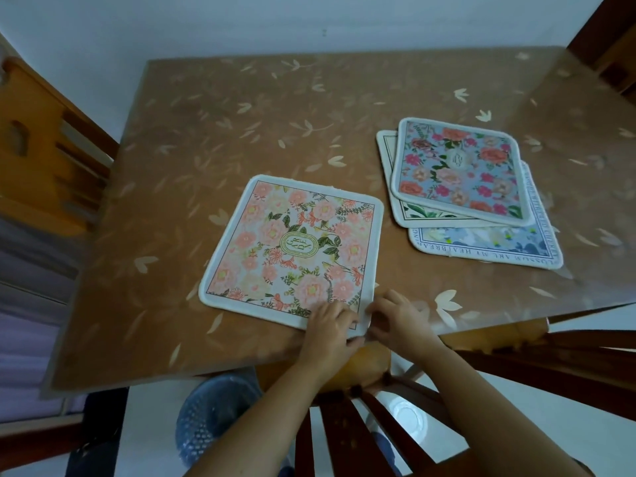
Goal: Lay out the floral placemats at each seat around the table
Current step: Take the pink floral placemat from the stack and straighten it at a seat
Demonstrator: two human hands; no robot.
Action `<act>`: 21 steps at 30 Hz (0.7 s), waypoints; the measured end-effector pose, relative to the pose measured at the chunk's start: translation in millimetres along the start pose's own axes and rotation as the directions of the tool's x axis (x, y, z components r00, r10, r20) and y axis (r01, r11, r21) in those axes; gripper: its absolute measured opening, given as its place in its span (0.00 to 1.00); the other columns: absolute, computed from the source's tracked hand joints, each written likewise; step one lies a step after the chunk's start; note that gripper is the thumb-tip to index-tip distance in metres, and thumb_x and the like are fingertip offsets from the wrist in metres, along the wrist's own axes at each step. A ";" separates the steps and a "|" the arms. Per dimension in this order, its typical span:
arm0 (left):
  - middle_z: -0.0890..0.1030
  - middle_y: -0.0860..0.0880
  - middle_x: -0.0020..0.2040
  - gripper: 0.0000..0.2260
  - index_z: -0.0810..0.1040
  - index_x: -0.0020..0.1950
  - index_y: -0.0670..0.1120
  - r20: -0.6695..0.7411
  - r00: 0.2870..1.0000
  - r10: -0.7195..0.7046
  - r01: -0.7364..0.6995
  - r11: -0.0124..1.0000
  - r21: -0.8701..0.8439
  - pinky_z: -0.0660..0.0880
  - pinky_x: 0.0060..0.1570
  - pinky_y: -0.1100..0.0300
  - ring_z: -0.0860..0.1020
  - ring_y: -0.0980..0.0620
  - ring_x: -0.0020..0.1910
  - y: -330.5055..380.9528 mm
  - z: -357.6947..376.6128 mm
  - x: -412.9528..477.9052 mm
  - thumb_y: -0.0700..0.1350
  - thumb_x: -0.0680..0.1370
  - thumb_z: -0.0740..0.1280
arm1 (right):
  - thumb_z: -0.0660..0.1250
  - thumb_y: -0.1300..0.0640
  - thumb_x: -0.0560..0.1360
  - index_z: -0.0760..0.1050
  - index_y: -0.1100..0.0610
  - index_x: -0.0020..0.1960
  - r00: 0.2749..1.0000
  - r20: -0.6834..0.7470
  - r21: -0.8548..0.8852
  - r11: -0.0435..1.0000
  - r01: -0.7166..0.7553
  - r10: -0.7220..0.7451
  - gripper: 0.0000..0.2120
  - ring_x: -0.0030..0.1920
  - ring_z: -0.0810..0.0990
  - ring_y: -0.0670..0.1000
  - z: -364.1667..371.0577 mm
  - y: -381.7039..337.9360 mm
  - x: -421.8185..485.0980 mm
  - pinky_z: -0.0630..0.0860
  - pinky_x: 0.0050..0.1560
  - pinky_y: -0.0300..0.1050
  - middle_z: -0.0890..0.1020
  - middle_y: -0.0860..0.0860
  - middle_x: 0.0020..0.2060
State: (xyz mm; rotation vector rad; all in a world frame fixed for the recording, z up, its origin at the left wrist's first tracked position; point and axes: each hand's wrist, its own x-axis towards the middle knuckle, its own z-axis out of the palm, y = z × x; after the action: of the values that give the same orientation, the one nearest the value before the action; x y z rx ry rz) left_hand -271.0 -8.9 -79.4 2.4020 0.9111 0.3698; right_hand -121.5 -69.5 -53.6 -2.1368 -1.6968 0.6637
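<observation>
Head view: hands (330,325) (399,316) pinch near corner of pink placemat (292,249); stacked placemats (457,170) lie apart.

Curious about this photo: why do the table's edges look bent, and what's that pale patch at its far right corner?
Head view: the wide-angle lens bows the edges of the brown leaf-patterned table; the pale patch is glare on its glossy cover; the pink floral square placemat is sharp, the orange wooden chair soft.
</observation>
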 end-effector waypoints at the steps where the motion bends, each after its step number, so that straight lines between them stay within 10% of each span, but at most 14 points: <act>1: 0.77 0.44 0.47 0.12 0.78 0.49 0.42 -0.004 1.000 0.000 0.000 1.000 0.006 0.69 0.55 0.48 0.73 0.44 0.49 1.6 0.1 0.5 0.45 0.69 0.72 | 0.71 0.60 0.68 0.76 0.60 0.51 1.000 0.001 0.001 1.000 -0.002 0.002 0.13 0.54 0.72 0.55 0.3 -0.3 0.4 0.69 0.52 0.43 0.76 0.57 0.51; 16: 0.78 0.41 0.41 0.02 0.76 0.37 0.38 0.009 0.992 -0.128 0.127 0.974 -0.189 0.75 0.39 0.51 0.76 0.45 0.39 -15.9 -32.6 -17.7 0.33 0.67 0.67 | 0.70 0.60 0.69 0.77 0.57 0.51 0.998 0.001 -0.067 0.996 0.059 -0.059 0.11 0.52 0.71 0.56 -3.4 -15.2 5.9 0.73 0.48 0.49 0.75 0.57 0.48; 21: 0.73 0.53 0.38 0.06 0.74 0.37 0.45 0.081 0.957 -0.279 0.290 0.903 -0.317 0.70 0.36 0.67 0.74 0.54 0.37 -42.7 -65.3 -33.5 0.35 0.68 0.67 | 0.70 0.61 0.68 0.75 0.58 0.53 0.994 -0.026 -0.107 0.989 0.107 -0.110 0.14 0.54 0.71 0.58 9.9 -39.5 20.8 0.71 0.51 0.51 0.75 0.57 0.52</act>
State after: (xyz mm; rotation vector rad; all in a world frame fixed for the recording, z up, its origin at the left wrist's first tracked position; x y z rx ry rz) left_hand -345.9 20.5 -52.6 1.9352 1.0762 0.3361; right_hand -155.4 -40.3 -44.2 -2.0945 -1.8535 0.5174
